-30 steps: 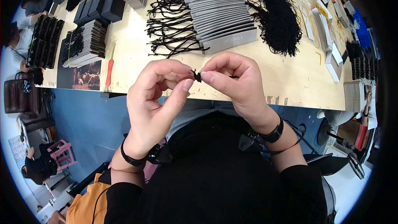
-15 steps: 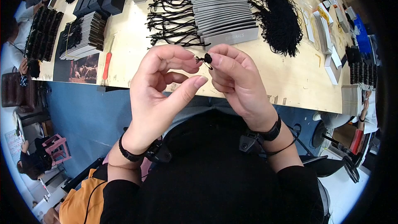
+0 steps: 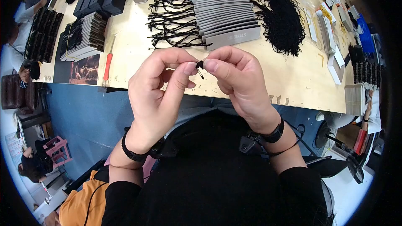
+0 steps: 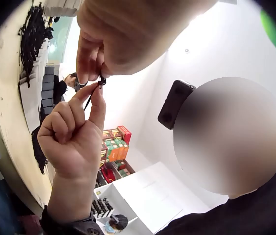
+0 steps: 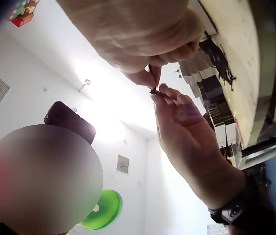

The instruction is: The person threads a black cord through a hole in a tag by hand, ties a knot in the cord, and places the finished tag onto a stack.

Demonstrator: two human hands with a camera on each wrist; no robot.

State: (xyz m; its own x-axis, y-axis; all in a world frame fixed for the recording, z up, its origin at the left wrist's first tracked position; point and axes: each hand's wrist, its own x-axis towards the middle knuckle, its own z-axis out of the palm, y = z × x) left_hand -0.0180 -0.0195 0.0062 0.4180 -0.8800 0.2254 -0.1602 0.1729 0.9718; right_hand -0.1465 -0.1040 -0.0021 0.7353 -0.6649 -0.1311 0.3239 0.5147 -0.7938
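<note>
Between my two hands, just above the table's front edge, is a small black knotted cord [image 3: 199, 64] with a thin end pointing down. My left hand [image 3: 155, 90] pinches its left side between thumb and index finger. From the other side my right hand [image 3: 243, 77] pinches it too, thumb in front and the other fingers curled in. The left wrist view shows the black knot [image 4: 102, 82] between both sets of fingertips, with a thin strand slanting down from it. In the right wrist view the knot [image 5: 154, 91] is partly covered by fingers.
Ahead on the table [image 3: 130, 29] lies a row of grey cards [image 3: 226, 14] with black cords [image 3: 173, 29] on their left. A heap of black cord [image 3: 282, 25] lies to their right. A red-handled tool [image 3: 108, 66] and banded card stacks [image 3: 86, 37] are at left.
The left fingers parted from the knot half a second ago, while the right hand held it; now they have closed on it again. The view has shifted slightly.
</note>
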